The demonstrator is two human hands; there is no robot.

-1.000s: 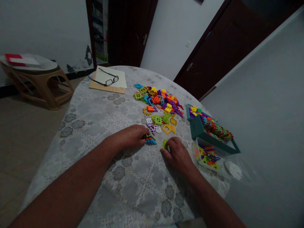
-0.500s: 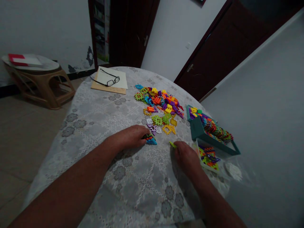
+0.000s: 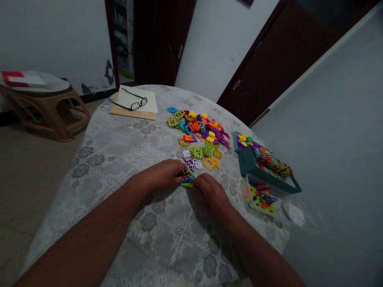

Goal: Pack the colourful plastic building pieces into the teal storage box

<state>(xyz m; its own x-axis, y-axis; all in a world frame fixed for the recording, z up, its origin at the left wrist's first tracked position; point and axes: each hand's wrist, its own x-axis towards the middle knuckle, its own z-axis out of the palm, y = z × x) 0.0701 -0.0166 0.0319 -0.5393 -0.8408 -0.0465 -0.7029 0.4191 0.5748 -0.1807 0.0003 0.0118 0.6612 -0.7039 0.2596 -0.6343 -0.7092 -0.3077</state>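
My left hand [image 3: 169,174] is closed on a small stack of plastic building pieces [image 3: 188,176] in blue, orange and green, low over the table. From the other side my right hand [image 3: 210,189] pinches a lime-green building piece [image 3: 188,185], which lies against the near side of the stack. The fingertips of both hands nearly meet there and partly cover the pieces. Just beyond lie white grid pieces [image 3: 198,164], a purple piece [image 3: 189,162], lime-green pieces [image 3: 196,152] and a yellow ring-shaped piece [image 3: 211,162].
A heap of mixed building pieces [image 3: 199,125] lies mid-table. On the right stand a teal box [image 3: 248,161] with rows of pieces and a clear tub [image 3: 247,195]. Glasses [image 3: 135,106] rest on papers [image 3: 151,103] at the far left. A stool [image 3: 60,115] stands beyond.
My right hand has moved left, bringing the lime-green piece against the stack in my left hand. The left hand has stayed nearly in place. The view has shifted slightly.
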